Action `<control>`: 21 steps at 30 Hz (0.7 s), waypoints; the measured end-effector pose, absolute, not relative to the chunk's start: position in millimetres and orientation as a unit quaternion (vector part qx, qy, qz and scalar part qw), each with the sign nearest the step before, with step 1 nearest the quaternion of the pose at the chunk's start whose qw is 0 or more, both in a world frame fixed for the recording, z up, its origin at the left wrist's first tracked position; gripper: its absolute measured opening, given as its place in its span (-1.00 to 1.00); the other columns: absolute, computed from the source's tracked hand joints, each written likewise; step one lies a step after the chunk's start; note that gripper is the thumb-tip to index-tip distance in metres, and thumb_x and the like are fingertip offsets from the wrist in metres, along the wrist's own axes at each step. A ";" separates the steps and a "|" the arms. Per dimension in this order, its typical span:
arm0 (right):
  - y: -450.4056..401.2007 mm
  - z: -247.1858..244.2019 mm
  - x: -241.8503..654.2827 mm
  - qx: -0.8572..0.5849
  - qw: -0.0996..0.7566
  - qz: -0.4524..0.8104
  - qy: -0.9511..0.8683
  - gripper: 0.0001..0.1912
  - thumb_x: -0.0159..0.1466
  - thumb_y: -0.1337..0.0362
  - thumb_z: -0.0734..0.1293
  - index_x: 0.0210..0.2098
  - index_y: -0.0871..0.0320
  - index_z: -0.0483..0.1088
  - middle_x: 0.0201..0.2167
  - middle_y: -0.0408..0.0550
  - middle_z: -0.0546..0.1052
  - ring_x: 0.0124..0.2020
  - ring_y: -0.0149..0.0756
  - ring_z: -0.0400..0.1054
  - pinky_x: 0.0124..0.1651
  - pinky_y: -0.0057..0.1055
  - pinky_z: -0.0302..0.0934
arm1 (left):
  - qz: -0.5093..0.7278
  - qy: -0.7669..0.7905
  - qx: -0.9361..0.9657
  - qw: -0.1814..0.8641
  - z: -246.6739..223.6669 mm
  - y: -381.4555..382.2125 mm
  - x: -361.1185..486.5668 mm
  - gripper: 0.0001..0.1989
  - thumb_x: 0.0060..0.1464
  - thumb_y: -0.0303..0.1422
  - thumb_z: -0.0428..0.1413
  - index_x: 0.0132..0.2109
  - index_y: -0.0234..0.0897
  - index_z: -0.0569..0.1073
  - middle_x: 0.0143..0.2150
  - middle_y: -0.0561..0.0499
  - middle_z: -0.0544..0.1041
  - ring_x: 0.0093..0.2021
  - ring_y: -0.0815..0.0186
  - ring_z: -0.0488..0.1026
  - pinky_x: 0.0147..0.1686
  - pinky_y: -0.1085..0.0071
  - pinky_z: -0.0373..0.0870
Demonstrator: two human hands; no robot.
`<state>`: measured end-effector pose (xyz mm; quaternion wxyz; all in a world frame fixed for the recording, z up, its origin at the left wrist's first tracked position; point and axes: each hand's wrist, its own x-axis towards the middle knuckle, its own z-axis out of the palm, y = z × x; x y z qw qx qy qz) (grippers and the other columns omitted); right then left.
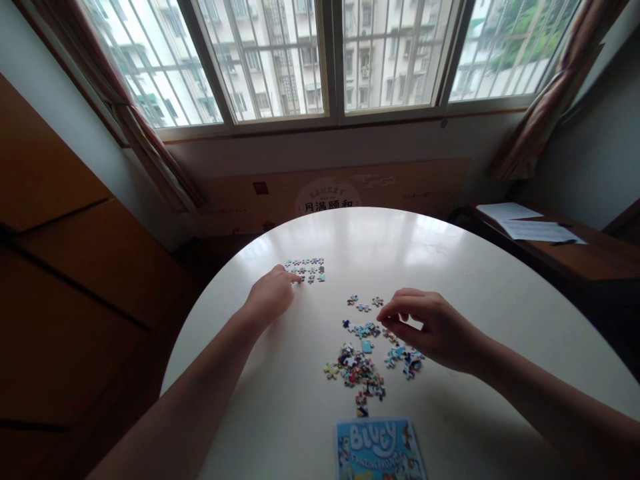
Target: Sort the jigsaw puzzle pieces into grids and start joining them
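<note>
At the far left of the table, laid-out jigsaw puzzle pieces (313, 270) lie in short rows with narrow gaps. My left hand (273, 293) reaches over to them, a finger stretched out and its tip touching a piece at the near-left end. The other fingers are mostly hidden. On the right, my right hand (435, 327) hovers above scattered puzzle pieces (367, 329), thumb and index tips drawn together in a pinch. Whether anything small is between them cannot be made out. Closer to me sits a heap of mixed pieces (355, 367), some overlapping.
A blue "Bluey" box or booklet (375, 447) lies at the near edge of view on the round white table (260, 393). Papers (540, 230) and pens rest on a brown side desk (600, 257) at right. Barred windows stand behind; a wooden cabinet (65, 267) is at left.
</note>
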<state>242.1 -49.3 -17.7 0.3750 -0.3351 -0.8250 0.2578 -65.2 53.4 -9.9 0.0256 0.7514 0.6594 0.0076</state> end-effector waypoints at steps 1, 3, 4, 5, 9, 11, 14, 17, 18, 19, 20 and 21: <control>-49.1 -18.1 242.3 -0.335 0.376 0.257 -0.825 -0.90 0.34 0.36 0.34 -0.22 0.16 0.53 -0.37 -0.10 0.50 -0.37 -0.47 0.35 -0.36 -0.53 0.24 | 0.009 0.657 0.753 0.025 -9.8 53.0 -64.3 -0.50 0.13 -0.50 -0.05 0.09 -0.02 0.59 0.03 -0.05 0.45 -0.14 0.24 0.51 -0.17 0.42 0.38; -48.7 -18.7 242.7 -0.334 0.377 0.254 -0.826 -0.90 0.33 0.37 0.34 -0.22 0.15 0.54 -0.38 -0.10 0.50 -0.37 -0.47 0.35 -0.35 -0.53 0.24 | 0.012 0.655 0.755 0.022 -9.3 52.1 -63.3 -0.50 0.12 -0.51 -0.05 0.08 -0.02 0.59 0.02 -0.05 0.46 -0.14 0.23 0.51 -0.17 0.41 0.38; -48.6 -18.9 242.8 -0.333 0.377 0.253 -0.826 -0.90 0.33 0.37 0.34 -0.22 0.15 0.54 -0.38 -0.11 0.50 -0.37 -0.47 0.35 -0.35 -0.53 0.24 | 0.012 0.656 0.755 0.021 -9.2 51.7 -63.0 -0.50 0.12 -0.51 -0.05 0.08 -0.02 0.59 0.02 -0.05 0.46 -0.14 0.22 0.51 -0.18 0.41 0.38; -48.5 -19.1 243.0 -0.332 0.376 0.252 -0.827 -0.90 0.32 0.37 0.35 -0.22 0.15 0.54 -0.38 -0.11 0.50 -0.37 -0.47 0.35 -0.35 -0.53 0.24 | 0.012 0.657 0.753 0.021 -9.2 51.4 -62.8 -0.50 0.12 -0.51 -0.05 0.08 -0.02 0.59 0.02 -0.05 0.46 -0.14 0.22 0.52 -0.20 0.41 0.38; -49.0 -19.0 243.4 -0.332 0.373 0.250 -0.829 -0.90 0.32 0.37 0.35 -0.22 0.14 0.54 -0.36 -0.11 0.51 -0.36 -0.47 0.36 -0.32 -0.51 0.26 | 0.024 0.654 0.756 0.020 -10.4 50.4 -62.8 -0.49 0.14 -0.51 -0.08 0.10 -0.05 0.58 0.03 -0.06 0.46 -0.16 0.23 0.52 -0.24 0.42 0.38; -49.3 -18.4 243.4 -0.334 0.373 0.247 -0.830 -0.90 0.33 0.36 0.35 -0.22 0.14 0.54 -0.37 -0.11 0.51 -0.35 -0.47 0.36 -0.31 -0.51 0.27 | 0.034 0.647 0.762 0.016 -11.0 50.2 -62.9 -0.49 0.15 -0.51 -0.08 0.11 -0.06 0.58 0.02 -0.07 0.46 -0.17 0.24 0.51 -0.24 0.42 0.37; -49.2 -17.9 243.4 -0.339 0.371 0.243 -0.830 -0.89 0.33 0.36 0.34 -0.22 0.15 0.54 -0.37 -0.11 0.51 -0.36 -0.47 0.36 -0.32 -0.51 0.27 | 0.035 0.648 0.761 0.013 -10.9 50.3 -63.2 -0.50 0.15 -0.51 -0.07 0.10 -0.07 0.58 0.03 -0.07 0.46 -0.17 0.24 0.51 -0.25 0.43 0.37; -48.5 -18.2 243.4 -0.340 0.370 0.241 -0.830 -0.89 0.33 0.36 0.34 -0.22 0.15 0.54 -0.38 -0.11 0.51 -0.37 -0.47 0.36 -0.33 -0.51 0.26 | 0.029 0.655 0.755 0.017 -10.3 51.4 -63.6 -0.51 0.14 -0.50 -0.06 0.08 -0.04 0.59 0.04 -0.07 0.46 -0.17 0.23 0.51 -0.26 0.42 0.37; -48.3 -18.4 243.4 -0.339 0.370 0.241 -0.831 -0.89 0.33 0.37 0.34 -0.22 0.15 0.54 -0.38 -0.11 0.51 -0.37 -0.47 0.36 -0.33 -0.51 0.26 | 0.027 0.656 0.754 0.019 -10.1 51.7 -63.7 -0.51 0.13 -0.50 -0.05 0.07 -0.03 0.60 0.04 -0.07 0.46 -0.17 0.23 0.51 -0.25 0.42 0.37; -48.2 -18.4 243.4 -0.338 0.370 0.242 -0.831 -0.89 0.33 0.37 0.34 -0.22 0.15 0.54 -0.38 -0.11 0.51 -0.37 -0.47 0.35 -0.33 -0.51 0.26 | 0.026 0.656 0.754 0.019 -10.1 52.1 -63.8 -0.51 0.13 -0.50 -0.05 0.06 -0.02 0.60 0.03 -0.06 0.46 -0.17 0.23 0.51 -0.25 0.41 0.37; -48.2 -18.3 243.3 -0.336 0.370 0.243 -0.831 -0.89 0.33 0.37 0.34 -0.22 0.15 0.54 -0.38 -0.11 0.51 -0.37 -0.47 0.35 -0.33 -0.51 0.26 | 0.024 0.656 0.754 0.018 -10.1 52.4 -63.9 -0.51 0.12 -0.50 -0.05 0.05 -0.01 0.61 0.03 -0.06 0.46 -0.18 0.22 0.51 -0.24 0.41 0.37; -48.3 -18.2 243.1 -0.335 0.370 0.244 -0.831 -0.89 0.33 0.37 0.34 -0.22 0.15 0.54 -0.38 -0.11 0.51 -0.37 -0.47 0.35 -0.33 -0.52 0.26 | 0.023 0.656 0.754 0.017 -10.3 52.5 -64.0 -0.51 0.12 -0.50 -0.04 0.05 0.00 0.61 0.02 -0.06 0.45 -0.18 0.22 0.51 -0.24 0.40 0.37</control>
